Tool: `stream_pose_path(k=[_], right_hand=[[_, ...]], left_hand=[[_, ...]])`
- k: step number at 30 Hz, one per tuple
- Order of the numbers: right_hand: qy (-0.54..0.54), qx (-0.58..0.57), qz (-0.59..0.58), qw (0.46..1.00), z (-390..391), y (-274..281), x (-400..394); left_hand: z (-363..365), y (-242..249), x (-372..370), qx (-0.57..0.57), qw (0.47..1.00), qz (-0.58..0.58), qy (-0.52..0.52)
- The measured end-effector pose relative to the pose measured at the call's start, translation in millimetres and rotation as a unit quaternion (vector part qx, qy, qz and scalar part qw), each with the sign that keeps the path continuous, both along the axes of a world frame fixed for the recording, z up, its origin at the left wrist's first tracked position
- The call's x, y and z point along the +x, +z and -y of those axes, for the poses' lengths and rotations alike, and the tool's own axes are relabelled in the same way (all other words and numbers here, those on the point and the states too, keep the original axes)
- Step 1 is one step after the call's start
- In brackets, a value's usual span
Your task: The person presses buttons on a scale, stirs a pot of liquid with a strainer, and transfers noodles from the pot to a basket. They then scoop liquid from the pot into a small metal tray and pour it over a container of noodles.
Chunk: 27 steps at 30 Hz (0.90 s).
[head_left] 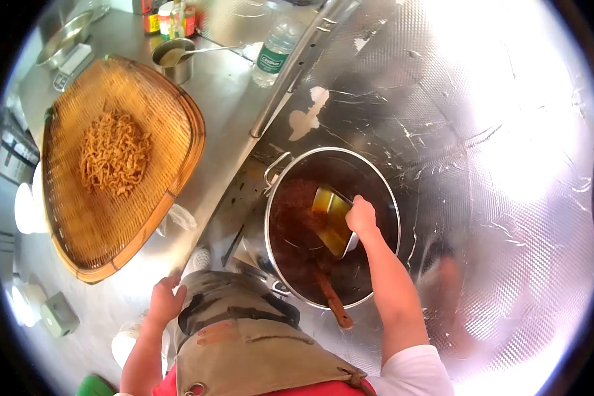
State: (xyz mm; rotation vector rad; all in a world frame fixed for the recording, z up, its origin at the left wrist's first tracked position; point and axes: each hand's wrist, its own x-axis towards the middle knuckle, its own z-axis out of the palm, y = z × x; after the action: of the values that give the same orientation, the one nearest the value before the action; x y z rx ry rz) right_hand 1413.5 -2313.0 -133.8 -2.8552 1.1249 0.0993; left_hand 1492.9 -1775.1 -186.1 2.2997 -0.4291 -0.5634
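My right hand (362, 216) is closed on a metal pitcher (341, 214), tilted over a large steel stockpot (270, 254). Yellow oil shows in the pitcher, and its lower end is over the dark reddish-brown mixture (290, 214) in the pot. A wooden paddle (332, 300) leans in the pot with its handle across the near rim. My left hand (168, 298) is at the counter's edge, fingers loosely apart, with nothing visible in it.
A bamboo tray (66, 224) with brown fried strips (115, 153) lies on the steel counter (211, 112). Behind it stand a small metal pot (181, 69) with a ladle, condiment jars (167, 20) and a plastic bottle (275, 53). A crinkled foil-like surface (455, 165) lies to the right.
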Motion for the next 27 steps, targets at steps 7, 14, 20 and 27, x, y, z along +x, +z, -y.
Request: stream_pose_path(k=[7,14,20,27], right_hand=[[0.054,-0.032,-0.121,0.991,3,6,30],[0.01,-0.01,-0.108,0.994,40,-61,4],[-0.395,0.363,0.142,0.832,43,-133,-20],[-0.537,0.527,0.419,0.508,15,-158,-64]], left_hand=[[-8,-9,-10,-0.029,0.998,0.03,0.044],[-21,9,-26,0.022,0.996,0.0,0.091],[-36,12,-42,0.108,0.99,-0.053,0.074],[-21,27,-33,0.07,0.997,-0.033,0.029]])
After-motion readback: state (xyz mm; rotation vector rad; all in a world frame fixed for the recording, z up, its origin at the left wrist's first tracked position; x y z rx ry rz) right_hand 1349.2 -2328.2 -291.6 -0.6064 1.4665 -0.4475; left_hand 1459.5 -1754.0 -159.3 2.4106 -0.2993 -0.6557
